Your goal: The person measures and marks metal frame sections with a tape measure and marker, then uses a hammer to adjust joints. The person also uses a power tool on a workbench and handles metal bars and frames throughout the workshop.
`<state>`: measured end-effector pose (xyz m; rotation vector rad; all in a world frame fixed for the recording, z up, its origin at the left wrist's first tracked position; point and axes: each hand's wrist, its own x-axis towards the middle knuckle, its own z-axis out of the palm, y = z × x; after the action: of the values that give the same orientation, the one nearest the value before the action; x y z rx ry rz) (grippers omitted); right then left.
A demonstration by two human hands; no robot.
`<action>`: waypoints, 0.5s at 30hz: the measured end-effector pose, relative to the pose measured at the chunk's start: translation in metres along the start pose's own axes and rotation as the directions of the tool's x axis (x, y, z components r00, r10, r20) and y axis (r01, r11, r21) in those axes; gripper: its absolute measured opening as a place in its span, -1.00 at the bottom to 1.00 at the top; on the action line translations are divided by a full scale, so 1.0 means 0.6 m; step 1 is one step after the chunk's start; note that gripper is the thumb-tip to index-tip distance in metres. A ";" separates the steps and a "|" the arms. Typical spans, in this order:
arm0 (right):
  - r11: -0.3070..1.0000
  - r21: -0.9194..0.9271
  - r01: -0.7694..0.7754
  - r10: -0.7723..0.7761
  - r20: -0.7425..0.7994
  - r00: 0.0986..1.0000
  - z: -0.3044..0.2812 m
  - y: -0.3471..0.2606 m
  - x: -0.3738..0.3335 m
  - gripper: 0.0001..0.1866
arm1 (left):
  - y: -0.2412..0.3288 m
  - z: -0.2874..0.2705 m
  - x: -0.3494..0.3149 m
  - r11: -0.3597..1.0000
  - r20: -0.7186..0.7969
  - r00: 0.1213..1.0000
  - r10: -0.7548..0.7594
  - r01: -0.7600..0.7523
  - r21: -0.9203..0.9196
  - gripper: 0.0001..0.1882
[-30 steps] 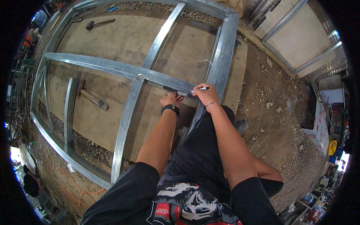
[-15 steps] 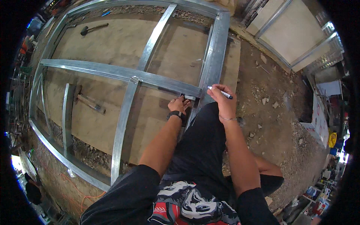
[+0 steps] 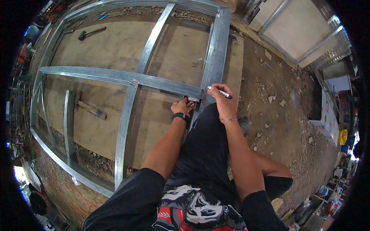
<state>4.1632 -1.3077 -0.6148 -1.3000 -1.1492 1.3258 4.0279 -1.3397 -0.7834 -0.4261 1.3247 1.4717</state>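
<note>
A marker pen (image 3: 224,93), white with a dark end, is pinched in my right hand (image 3: 222,102). Its left end is at the wide metal side rail (image 3: 216,54), close to where the cross rail (image 3: 169,84) meets it; whether it touches is too fine to see. My left hand (image 3: 182,106), with a dark wristwatch, is closed on a small silvery piece (image 3: 193,99), its exact kind unclear. That piece lies against the near side of the cross rail, by the joint. Both rails belong to a large galvanized metal frame lying flat around my work area.
Inside the frame lie brownish boards (image 3: 104,46), a black-headed mallet (image 3: 82,35) and a wooden-handled hammer (image 3: 90,109). Rubble (image 3: 271,99) is scattered on the dirt to the right. A framed panel (image 3: 296,32) stands at the far right. Orange cord (image 3: 77,200) trails at lower left.
The pen in my right hand has shifted slightly left and down in the picture, nearer the joint. The whole view has drifted a little, while my left hand keeps its hold by the cross rail.
</note>
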 end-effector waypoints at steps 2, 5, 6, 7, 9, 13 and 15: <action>1.000 -0.004 -0.006 0.006 -0.002 1.000 -0.001 0.000 -0.001 -0.85 | 0.000 -0.006 0.001 1.000 0.039 0.999 -0.007 0.007 -0.007 -0.74; 1.000 -0.001 -0.015 0.015 -0.017 1.000 0.000 0.000 0.000 -0.85 | 0.000 0.002 -0.007 1.000 0.029 1.000 -0.005 0.005 -0.001 -0.76; 1.000 0.001 -0.019 0.019 -0.023 1.000 0.000 0.001 -0.001 -0.85 | 0.000 0.003 -0.007 1.000 0.020 1.000 -0.013 0.013 0.000 -0.77; 1.000 0.005 -0.019 0.019 -0.020 1.000 0.000 0.002 0.000 -0.85 | 0.000 0.003 -0.007 1.000 0.012 1.000 -0.021 0.021 0.000 -0.78; 1.000 0.011 -0.020 0.020 -0.013 1.000 0.001 0.004 0.002 -0.85 | 0.000 0.003 -0.005 1.000 0.014 1.000 -0.025 0.025 -0.003 -0.80; 1.000 0.001 -0.011 0.011 -0.016 1.000 0.006 0.005 0.003 -0.86 | -0.002 -0.002 0.004 1.000 0.008 1.000 -0.020 0.020 0.000 -0.81; 1.000 -0.002 -0.007 0.007 -0.016 1.000 0.008 0.005 0.003 -0.87 | -0.004 -0.001 0.002 1.000 -0.012 1.000 -0.017 0.016 -0.014 -0.80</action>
<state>4.1584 -1.3063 -0.6182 -1.3146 -1.1362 1.3173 4.0293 -1.3399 -0.7855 -0.4543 1.3181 1.4674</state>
